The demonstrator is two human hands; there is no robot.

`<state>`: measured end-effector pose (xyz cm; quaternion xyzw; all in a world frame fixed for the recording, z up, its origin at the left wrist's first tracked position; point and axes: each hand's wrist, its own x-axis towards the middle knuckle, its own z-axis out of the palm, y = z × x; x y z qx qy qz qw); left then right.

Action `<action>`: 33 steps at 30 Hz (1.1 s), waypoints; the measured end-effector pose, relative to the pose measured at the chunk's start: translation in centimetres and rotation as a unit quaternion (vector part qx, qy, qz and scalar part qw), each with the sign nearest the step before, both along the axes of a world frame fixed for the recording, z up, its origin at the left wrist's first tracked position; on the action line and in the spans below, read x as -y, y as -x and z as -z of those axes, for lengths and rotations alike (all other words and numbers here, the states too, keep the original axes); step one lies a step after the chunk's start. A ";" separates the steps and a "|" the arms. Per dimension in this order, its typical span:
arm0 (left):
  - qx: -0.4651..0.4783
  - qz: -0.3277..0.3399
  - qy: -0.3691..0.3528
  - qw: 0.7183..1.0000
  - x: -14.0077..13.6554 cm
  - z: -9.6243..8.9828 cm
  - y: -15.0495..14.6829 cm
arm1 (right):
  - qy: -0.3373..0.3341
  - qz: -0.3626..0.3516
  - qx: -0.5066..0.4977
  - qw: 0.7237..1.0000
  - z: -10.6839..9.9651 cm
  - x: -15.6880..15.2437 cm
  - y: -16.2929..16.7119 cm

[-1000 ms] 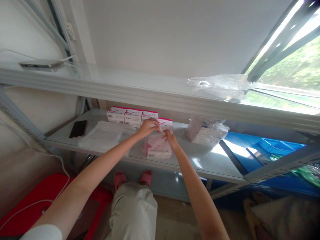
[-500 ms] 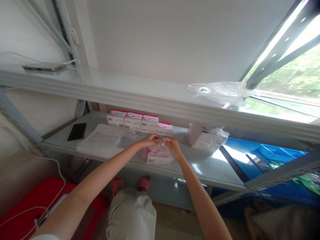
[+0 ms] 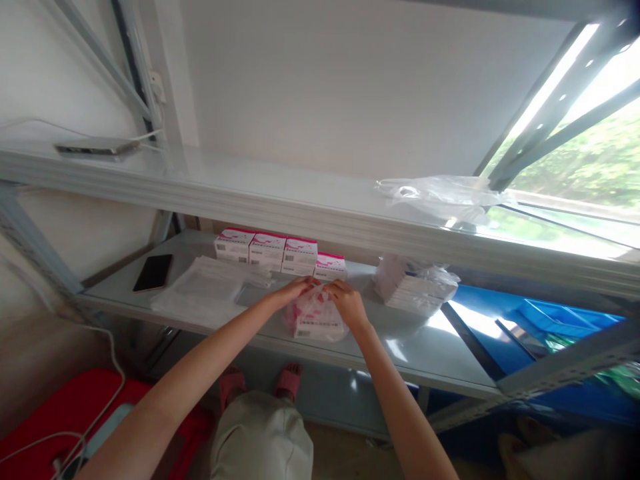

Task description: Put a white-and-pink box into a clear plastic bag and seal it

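Observation:
On the lower shelf sits a clear plastic bag [image 3: 333,310] with a pink-and-white box [image 3: 315,329] inside it. My left hand [image 3: 300,288] pinches the gathered top of the bag from the left. My right hand [image 3: 345,298] grips the same top from the right, its fingers close to the left ones. Just behind the hands stands a single pink-and-white carton [image 3: 329,267]. Left of it, several like cartons [image 3: 267,248] are stacked in a row. Flat plastic bags [image 3: 200,290] lie to the left of my left arm.
A black phone [image 3: 153,272] rests at the shelf's left end. To the right stands a bagged stack of white boxes [image 3: 417,287]. The upper shelf [image 3: 280,190] overhangs the back and carries a crumpled plastic bag [image 3: 440,193]. Blue bins [image 3: 565,327] are at the right.
Both hands have stayed at the bag's top and drawn slightly closer together. The bag looks more puffed out around its box. The whole view has shifted a little.

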<state>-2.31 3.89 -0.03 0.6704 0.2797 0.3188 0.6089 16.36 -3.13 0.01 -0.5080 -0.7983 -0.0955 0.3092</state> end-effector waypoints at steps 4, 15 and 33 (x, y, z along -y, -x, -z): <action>0.002 -0.017 -0.101 0.995 -0.5 0.7 -0.8 | -0.074 0.012 0.059 0.995 1.3 -0.5 1.1; -0.201 -0.136 -0.493 0.835 0.3 0.6 3.1 | -0.036 0.097 -0.283 0.954 3.2 0.6 -0.2; -0.299 -0.141 -0.369 0.869 6.0 3.5 6.8 | 0.260 -0.092 -0.312 0.909 6.7 3.6 -4.3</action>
